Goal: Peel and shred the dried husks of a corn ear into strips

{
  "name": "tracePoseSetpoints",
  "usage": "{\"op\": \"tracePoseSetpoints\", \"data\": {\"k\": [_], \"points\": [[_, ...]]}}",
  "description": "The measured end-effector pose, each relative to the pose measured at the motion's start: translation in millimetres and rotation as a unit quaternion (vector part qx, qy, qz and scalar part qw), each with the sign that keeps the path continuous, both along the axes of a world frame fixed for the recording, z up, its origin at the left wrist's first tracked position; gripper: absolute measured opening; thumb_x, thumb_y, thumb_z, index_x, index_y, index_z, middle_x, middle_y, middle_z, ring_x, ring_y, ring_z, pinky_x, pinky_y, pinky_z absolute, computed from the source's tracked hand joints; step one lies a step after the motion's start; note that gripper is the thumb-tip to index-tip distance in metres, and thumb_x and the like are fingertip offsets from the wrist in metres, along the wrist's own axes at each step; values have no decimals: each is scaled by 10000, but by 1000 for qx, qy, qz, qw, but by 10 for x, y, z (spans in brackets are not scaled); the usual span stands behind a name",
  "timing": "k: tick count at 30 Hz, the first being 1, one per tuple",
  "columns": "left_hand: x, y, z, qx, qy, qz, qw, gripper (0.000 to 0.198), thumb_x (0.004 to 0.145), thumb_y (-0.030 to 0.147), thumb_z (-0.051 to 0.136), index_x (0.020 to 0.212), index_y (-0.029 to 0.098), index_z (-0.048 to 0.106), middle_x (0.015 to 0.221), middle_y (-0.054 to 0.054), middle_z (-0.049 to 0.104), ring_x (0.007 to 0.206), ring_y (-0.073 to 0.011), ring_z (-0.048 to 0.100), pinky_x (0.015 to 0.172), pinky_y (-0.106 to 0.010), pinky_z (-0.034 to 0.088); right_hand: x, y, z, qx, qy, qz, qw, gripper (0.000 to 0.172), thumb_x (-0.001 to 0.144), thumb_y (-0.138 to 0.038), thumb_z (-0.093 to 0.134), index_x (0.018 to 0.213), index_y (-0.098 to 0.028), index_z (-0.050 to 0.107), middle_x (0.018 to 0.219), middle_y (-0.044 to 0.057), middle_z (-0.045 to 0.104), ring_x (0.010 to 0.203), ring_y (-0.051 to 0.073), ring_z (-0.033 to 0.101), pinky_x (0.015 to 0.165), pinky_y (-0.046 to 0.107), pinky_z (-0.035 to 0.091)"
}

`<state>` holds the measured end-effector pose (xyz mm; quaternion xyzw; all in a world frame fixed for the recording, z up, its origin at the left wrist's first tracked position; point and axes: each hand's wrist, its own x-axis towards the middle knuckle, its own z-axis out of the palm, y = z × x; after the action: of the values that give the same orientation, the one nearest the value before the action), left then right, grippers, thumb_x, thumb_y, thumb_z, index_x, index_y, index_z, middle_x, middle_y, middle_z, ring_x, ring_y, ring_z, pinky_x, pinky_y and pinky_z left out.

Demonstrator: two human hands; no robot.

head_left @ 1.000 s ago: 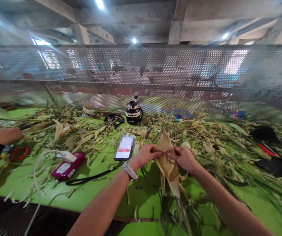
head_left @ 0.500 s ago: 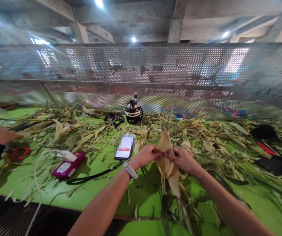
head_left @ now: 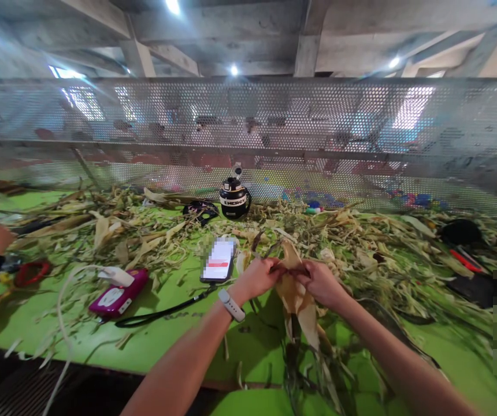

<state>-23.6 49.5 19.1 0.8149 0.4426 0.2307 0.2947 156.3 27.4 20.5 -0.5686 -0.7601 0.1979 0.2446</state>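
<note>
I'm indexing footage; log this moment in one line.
left hand: pinching dried husk | right hand: pinching same husk | nearby: phone

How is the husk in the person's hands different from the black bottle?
The husk is tan; the bottle is black with a white band.
The husk is thin and leafy; the bottle is round with a handle.
The husk is pinched by the left hand and right hand; the bottle stands untouched.
Both are at the green table.
</note>
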Motion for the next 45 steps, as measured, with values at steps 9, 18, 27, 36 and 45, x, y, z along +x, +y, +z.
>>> {"op": "tracePoseSetpoints", "data": {"k": [9, 18, 27, 36, 45], "points": [[109, -116, -4, 115, 108, 30, 987, 245, 894, 265, 367, 877, 145, 580, 876, -106, 656, 817, -203, 613, 728, -294, 434, -141, -148, 52, 66, -227, -37, 971, 197, 795, -128, 397, 872, -153, 577, 890, 91, 647, 791, 187, 585, 633, 258, 337], [192, -201, -7, 124, 158, 37, 979, 240, 842, 198, 398, 863, 125, 626, 873, -135, 666, 775, -218, 623, 703, -305, 448, -249, -191, 7, 68, -287, -57, 954, 234, 863, -147, 364, 923, -150, 591, 882, 98, 641, 716, 181, 588, 553, 277, 295], [111, -81, -7, 31, 66, 69, 995, 230, 847, 268, 439, 850, 127, 621, 787, -97, 661, 730, -186, 608, 669, -269, 427, -108, -48, -29, 37, -106, -37, 993, 168, 818, -194, 414, 758, -157, 566, 754, 65, 628, 688, 162, 548, 601, 242, 346], [-9, 77, -143, -209, -193, -27, 958, 393, 741, 460, 583, 882, 101, 656, 720, -29, 636, 636, -136, 537, 572, -223, 418, -11, 85, -96, -116, 286, 31, 951, 227, 680, -341, 580, 801, -149, 568, 700, 10, 624, 652, 157, 558, 605, 257, 457], [-68, 75, -109, -246, -161, -23, 956, 302, 665, 393, 663, 779, 114, 655, 676, -15, 626, 598, -124, 534, 582, -233, 442, -36, 52, -99, -50, 225, -22, 973, 226, 730, -373, 544, 682, -152, 537, 607, -10, 540, 566, 118, 470, 506, 214, 372]]}}
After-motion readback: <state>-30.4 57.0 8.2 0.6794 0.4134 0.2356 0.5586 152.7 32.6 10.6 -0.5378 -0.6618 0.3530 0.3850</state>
